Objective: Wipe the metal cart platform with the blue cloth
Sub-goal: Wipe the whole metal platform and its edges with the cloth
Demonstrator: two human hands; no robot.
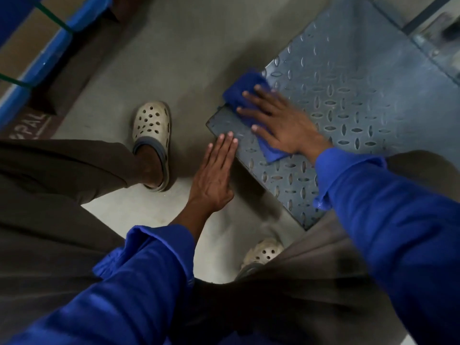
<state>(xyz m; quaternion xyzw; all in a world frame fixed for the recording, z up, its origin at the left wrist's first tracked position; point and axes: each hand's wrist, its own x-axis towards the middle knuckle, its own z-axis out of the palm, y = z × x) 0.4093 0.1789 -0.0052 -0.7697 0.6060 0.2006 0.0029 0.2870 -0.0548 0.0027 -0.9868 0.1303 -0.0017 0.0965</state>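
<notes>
Right hand (pixel 283 125) lies flat, fingers spread, pressing the blue cloth (pixel 245 94) onto the metal cart platform (pixel 348 100) near its corner, the cloth bunched under palm and fingers. Left hand (pixel 214 175) is flat, fingers together, fingertips touching the platform edge just beside the cloth. Platform surface shows a raised diamond tread. Both sleeves are blue. One pale perforated clog (pixel 151 135) stands on the grey floor (pixel 174 70) nearby.
</notes>
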